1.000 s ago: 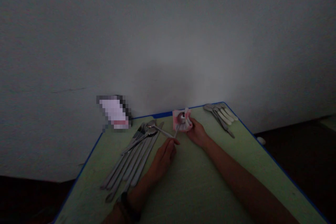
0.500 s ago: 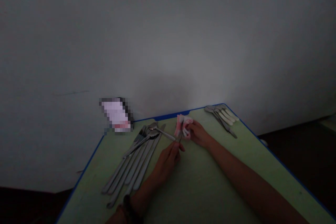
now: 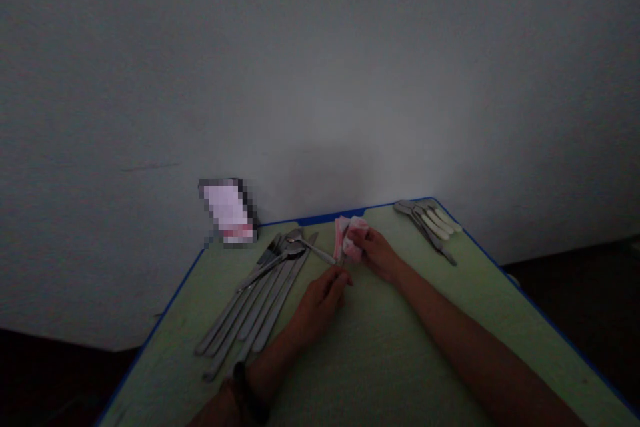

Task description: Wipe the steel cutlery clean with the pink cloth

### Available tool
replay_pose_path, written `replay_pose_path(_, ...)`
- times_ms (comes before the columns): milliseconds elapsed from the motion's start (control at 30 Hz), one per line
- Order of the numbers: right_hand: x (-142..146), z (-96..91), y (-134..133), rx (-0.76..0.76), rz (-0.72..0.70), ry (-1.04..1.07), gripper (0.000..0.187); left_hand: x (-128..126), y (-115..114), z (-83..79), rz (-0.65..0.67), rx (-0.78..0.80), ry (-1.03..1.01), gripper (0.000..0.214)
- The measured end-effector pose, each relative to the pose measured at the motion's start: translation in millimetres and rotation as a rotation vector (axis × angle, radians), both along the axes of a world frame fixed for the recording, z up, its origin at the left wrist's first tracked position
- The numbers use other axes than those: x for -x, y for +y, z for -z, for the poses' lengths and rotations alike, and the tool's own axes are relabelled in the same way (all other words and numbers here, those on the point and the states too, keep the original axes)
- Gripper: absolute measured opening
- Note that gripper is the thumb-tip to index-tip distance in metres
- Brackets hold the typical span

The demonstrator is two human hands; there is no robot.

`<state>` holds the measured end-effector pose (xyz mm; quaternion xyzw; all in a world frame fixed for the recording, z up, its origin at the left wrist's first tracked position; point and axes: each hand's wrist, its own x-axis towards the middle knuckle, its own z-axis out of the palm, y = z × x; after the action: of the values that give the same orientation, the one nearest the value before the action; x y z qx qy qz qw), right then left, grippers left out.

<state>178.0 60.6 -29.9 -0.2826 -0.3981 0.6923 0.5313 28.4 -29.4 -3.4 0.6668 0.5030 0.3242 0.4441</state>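
Note:
My left hand (image 3: 324,293) is closed around a piece of metal cutlery (image 3: 342,260), pointing up and away. Its far end is hidden in a pink-and-white cloth (image 3: 356,250), so its kind does not show. My right hand (image 3: 380,253) pinches this cloth around the metal. Just left of my left hand, a spoon (image 3: 320,253) points its handle at my fingers, its bowl over the cutlery pile. Another spoon (image 3: 293,251) lies across several long-handled metal utensils (image 3: 250,307) on the left of the table.
The green table (image 3: 390,360) has a blue edge and stands against a grey wall (image 3: 320,67). At its far right corner lie several white-handled utensils (image 3: 440,221) and dark metal cutlery (image 3: 425,233). A blurred-out phone-like device (image 3: 230,210) leans at the far left corner.
The cloth has been folded further over the metal, covering more of it, with my right thumb now across its front. The whole view has shifted slightly; the piles look the same.

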Motion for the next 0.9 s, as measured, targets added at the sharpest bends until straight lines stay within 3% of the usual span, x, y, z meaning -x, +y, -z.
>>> replay_pose_path(167,1,-5.3,2,0.053,0.080,0.161,0.031,1,1,3.1,0.003,-0.023,-0.033,0.028)
replay_pose_path(433,-3,-11.9,3,0.165,-0.056,0.407,0.012,1,1,3.1,-0.132,-0.092,-0.037,0.023)
replay_pose_path(533,-1,-7.9,2,0.163,-0.076,0.315,0.015,0,-1,1.0,-0.076,-0.132,0.051,0.019)
replay_pose_path(733,2,0.3,3,0.143,-0.049,0.036,0.019,0,-3,-2.7,0.168,-0.147,0.284,0.020)
replay_pose_path(900,4,1.9,3,0.147,-0.027,0.021,0.023,0,-4,-4.8,0.195,-0.185,0.369,0.022)
